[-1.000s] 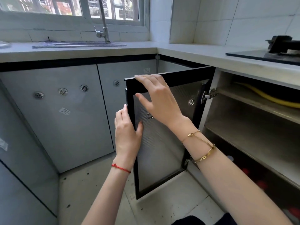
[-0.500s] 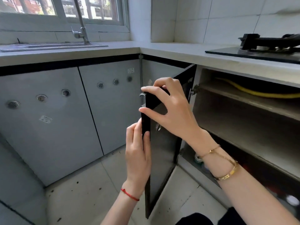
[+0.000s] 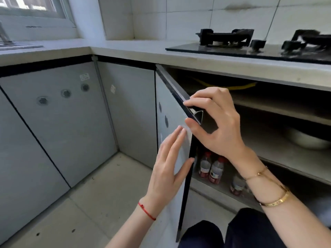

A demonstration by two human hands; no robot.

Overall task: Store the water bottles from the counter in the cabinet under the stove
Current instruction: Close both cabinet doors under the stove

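The cabinet door (image 3: 168,104) under the stove (image 3: 250,49) stands partly open, its grey outer face toward me. My right hand (image 3: 216,120) pinches the door's top free corner between thumb and fingers. My left hand (image 3: 168,169) lies flat against the door's outer face near its free edge, fingers spread. Several water bottles (image 3: 212,169) with red caps and red labels stand on the cabinet's bottom shelf, partly hidden behind the door and my right forearm.
A metal bowl (image 3: 306,140) sits on the cabinet's middle shelf, and a yellow hose (image 3: 232,85) runs along the top one. Closed grey cabinets (image 3: 59,122) line the corner to the left. Tiled floor (image 3: 100,194) lies below. My knees (image 3: 223,233) are at the bottom edge.
The door has swung toward shut, so its grey outer face shows where the inner side showed before. My view has turned right, revealing the stove and bottles. My left hand went from gripping the edge to lying flat.
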